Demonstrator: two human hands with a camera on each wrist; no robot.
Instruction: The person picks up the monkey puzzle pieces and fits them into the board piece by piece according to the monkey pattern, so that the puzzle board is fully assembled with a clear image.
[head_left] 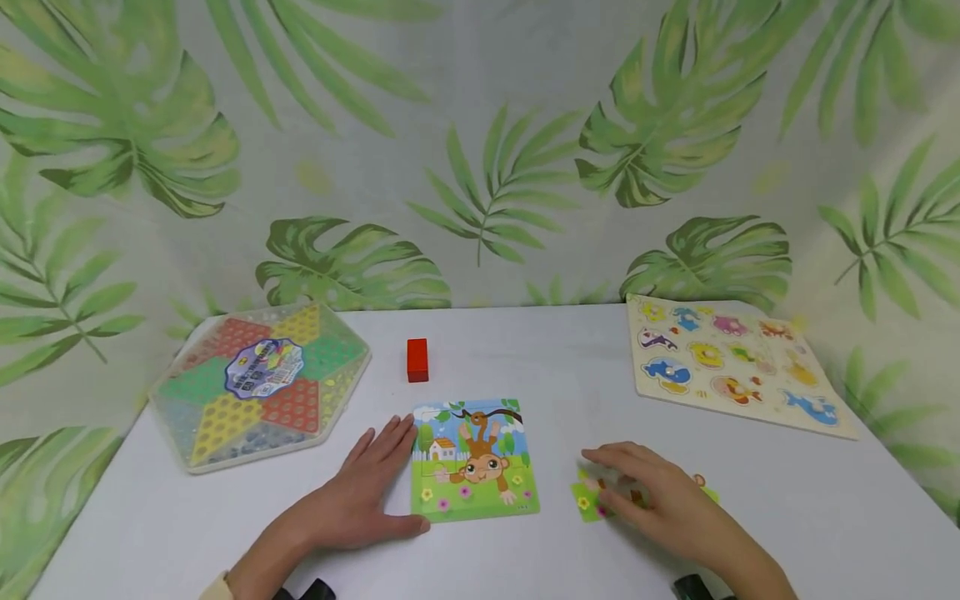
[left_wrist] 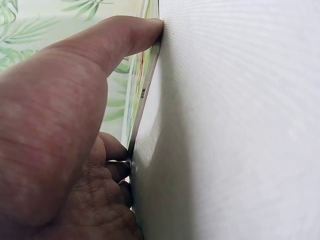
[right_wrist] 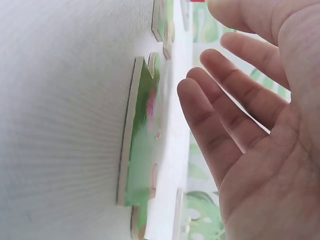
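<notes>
A square puzzle board (head_left: pixel 476 460) with a monkey hanging from a branch lies in the middle of the table. My left hand (head_left: pixel 367 492) rests at its left side, fingers stretched along the edge and thumb at the near corner. In the left wrist view the thumb (left_wrist: pixel 135 35) meets the board's edge. To the right, my right hand (head_left: pixel 660 500) hovers over loose puzzle pieces (head_left: pixel 588 500), partly hiding them. The right wrist view shows its fingers loosely spread with nothing between them, apart from a green puzzle piece (right_wrist: pixel 140 145) lying on the table.
A hexagonal Chinese checkers board (head_left: pixel 262 383) lies at the back left. Between it and the puzzle board's far side stands a red block (head_left: pixel 417 360). A wooden peg puzzle (head_left: pixel 727 367) with sea animals lies at the back right. A leaf-patterned cloth (head_left: pixel 495 167) hangs behind the table.
</notes>
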